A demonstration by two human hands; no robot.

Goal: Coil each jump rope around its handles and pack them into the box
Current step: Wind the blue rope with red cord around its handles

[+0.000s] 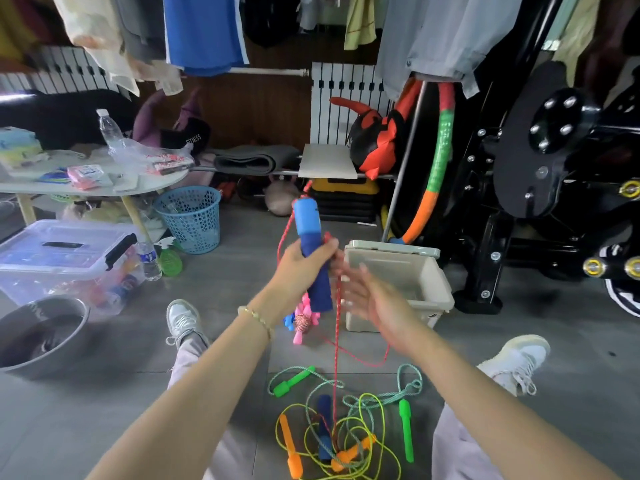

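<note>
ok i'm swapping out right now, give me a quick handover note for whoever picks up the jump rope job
Left hand grips the raised blue handle of the red rope. Right hand is open beside that rope, blurred.
The rope's other blue handle lies on the floor in the tangle with the green-handled rope and the orange-handled rope.
The beige box stands open behind the right hand; no rope shows in it.
Done: nothing coiled or packed that I can see.
Left: coil all three, pack them.
</note>
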